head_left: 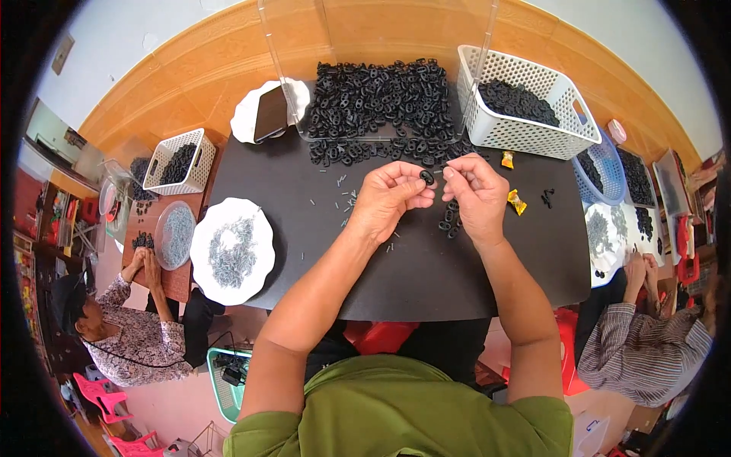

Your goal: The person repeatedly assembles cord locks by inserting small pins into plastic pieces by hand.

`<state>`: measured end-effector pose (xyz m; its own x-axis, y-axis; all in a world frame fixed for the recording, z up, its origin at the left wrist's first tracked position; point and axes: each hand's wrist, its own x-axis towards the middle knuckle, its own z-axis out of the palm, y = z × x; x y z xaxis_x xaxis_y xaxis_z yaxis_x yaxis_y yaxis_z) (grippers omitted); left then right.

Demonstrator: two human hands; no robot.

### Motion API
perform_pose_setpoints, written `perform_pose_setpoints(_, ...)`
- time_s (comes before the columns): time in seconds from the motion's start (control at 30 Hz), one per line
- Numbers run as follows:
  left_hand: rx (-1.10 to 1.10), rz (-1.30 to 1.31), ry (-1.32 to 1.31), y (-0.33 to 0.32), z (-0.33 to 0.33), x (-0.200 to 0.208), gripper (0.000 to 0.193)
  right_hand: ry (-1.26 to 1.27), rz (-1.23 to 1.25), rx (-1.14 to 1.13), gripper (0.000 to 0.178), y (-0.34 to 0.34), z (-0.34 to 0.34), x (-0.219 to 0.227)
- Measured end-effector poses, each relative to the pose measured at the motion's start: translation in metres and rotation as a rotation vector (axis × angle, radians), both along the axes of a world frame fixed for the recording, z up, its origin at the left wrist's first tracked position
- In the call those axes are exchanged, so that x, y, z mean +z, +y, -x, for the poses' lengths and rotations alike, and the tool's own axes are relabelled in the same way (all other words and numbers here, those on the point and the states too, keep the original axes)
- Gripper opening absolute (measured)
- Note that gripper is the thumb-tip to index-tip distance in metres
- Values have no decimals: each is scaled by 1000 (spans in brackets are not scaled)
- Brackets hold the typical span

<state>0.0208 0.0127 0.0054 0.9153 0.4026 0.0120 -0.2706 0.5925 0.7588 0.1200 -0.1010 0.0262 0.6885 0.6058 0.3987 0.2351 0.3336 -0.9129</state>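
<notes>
My left hand (387, 199) is closed in a pinch on a small black plastic piece (427, 177), an oval with holes, above the middle of the dark table. Close beside it, my right hand (478, 196) pinches a thin grey metal pin (438, 171), its tip toward the black piece. Below my right hand lie several loose black pieces (448, 221), partly hidden by the fingers. Loose pins are scattered on the table around my left hand. Just beyond both hands is a large heap of black pieces (381, 99), spilling out of a clear box (365, 140).
A white scalloped plate (204, 266) of pins stands left. A phone-like dark slab (272, 114) rests on another plate at the back. A white basket (533, 139) of black pieces stands back right, near two yellow wrapped sweets (517, 202). People sit at tables on both sides.
</notes>
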Motion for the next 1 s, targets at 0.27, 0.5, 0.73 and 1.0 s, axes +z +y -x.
perform_pose_setpoints(0.27, 24, -11, 15, -2, 0, 4, 10, -45, 30, 9, 2, -1, -2, 1)
perform_pose_setpoints(0.5, 41, -46, 21, -3, -1, 3, 10, -87, 58, 39, 3, 0, -1, 0)
perform_pose_setpoints(0.73, 5, -76, 58, -2, 1, 4, 10, -128, 89, 54, 5, 0, -6, -3)
perform_pose_setpoints(1.0, 77, -6, 49, -7, -2, -1, 8, -152, 96, 48, 4, 1, -4, -3)
